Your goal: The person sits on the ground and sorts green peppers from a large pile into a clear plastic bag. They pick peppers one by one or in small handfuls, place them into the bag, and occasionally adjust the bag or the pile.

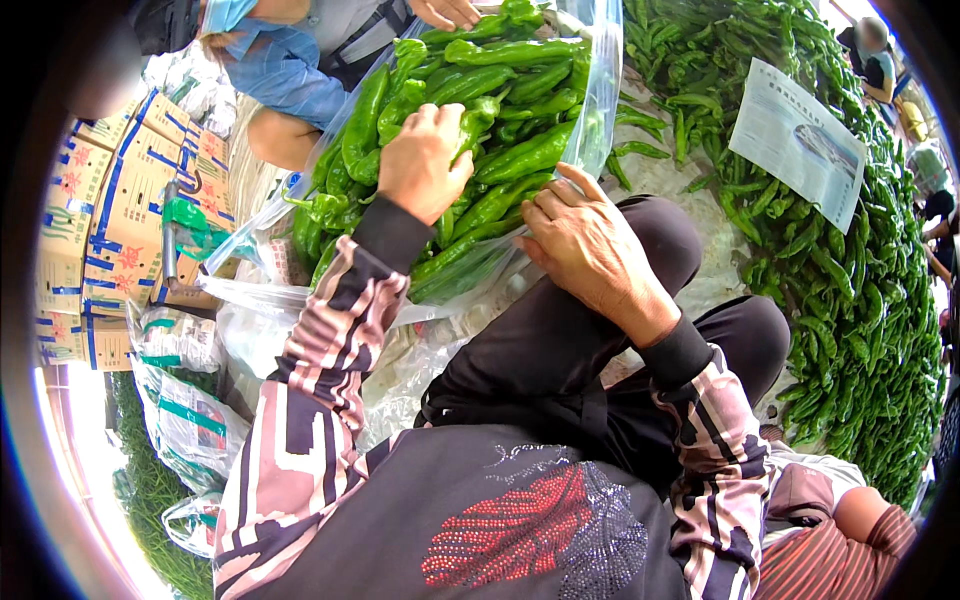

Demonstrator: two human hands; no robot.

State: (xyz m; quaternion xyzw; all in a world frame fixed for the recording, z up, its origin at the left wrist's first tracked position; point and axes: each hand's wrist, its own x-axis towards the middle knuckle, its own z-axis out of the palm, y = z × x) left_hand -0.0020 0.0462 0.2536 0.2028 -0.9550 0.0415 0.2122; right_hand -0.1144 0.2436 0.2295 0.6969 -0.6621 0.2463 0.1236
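A clear plastic bag [600, 90] stands open before me, heaped with long green peppers [525, 157]. On top of the heap lies my left hand [424, 161], palm down. Its fingers curl over the peppers, and one pepper [478, 120] shows between forefinger and thumb; whether it is gripped is hidden. At the bag's near right edge is my right hand [585, 240], above my knee. Its fingers bend over the rim and touch the peppers' side. I cannot tell if they pinch the plastic.
Loose peppers [855, 300] form a large pile at right, with a printed newspaper sheet [799, 142] on it. Cardboard cartons [124, 225] are stacked at left near filled plastic bags [187, 420]. Another person's hand [446, 11] is at the bag's far side; someone in stripes [832, 555] sits behind right.
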